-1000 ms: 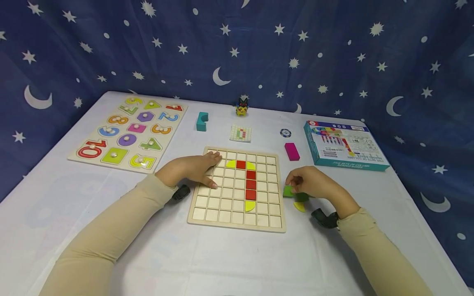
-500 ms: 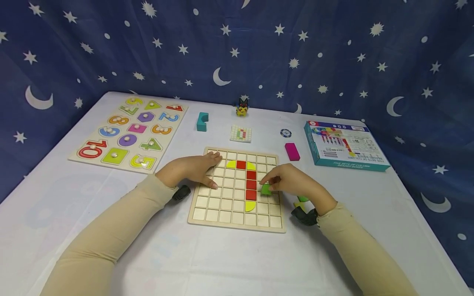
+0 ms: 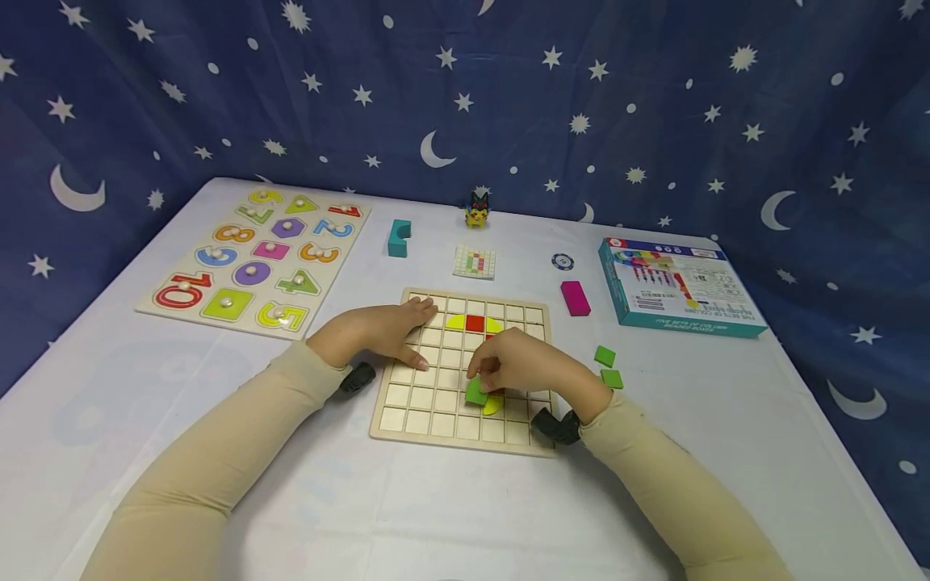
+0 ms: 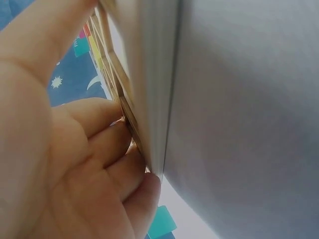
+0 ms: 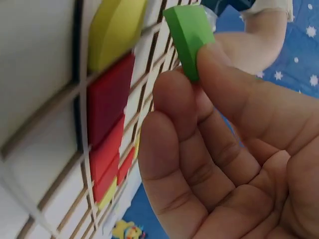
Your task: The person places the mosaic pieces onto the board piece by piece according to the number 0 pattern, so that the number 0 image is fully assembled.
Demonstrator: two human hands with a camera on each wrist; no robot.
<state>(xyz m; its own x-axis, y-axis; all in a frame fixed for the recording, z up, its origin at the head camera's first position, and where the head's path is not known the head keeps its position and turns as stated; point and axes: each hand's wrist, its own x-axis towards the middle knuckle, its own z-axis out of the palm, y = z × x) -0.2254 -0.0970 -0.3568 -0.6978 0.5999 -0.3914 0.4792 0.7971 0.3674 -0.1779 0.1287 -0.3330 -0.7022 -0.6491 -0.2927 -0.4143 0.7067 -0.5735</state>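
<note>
A wooden grid board (image 3: 407, 420) lies on the table before me. It holds a column of red tiles (image 5: 107, 124) with yellow curved pieces (image 3: 455, 322) at the top and one yellow piece (image 5: 114, 30) at the bottom. My right hand (image 3: 508, 367) pinches a green square tile (image 3: 475, 393) between thumb and fingertips (image 5: 172, 89), low over the board just left of the bottom yellow piece. My left hand (image 3: 378, 331) rests flat on the board's upper left part, its fingers (image 4: 99, 149) pressed along the board's edge (image 4: 142, 99).
Two loose green tiles (image 3: 607, 365) lie right of the board. A pink block (image 3: 575, 298), a teal box (image 3: 676, 284), a small pattern card (image 3: 475, 261), a teal block (image 3: 397, 237), a toy figure (image 3: 476, 210) and a number puzzle board (image 3: 254, 258) lie around.
My right hand carried the green tile from the table at the right, leftward across the board, down to the cell beside the bottom yellow piece. The left hand stayed put.
</note>
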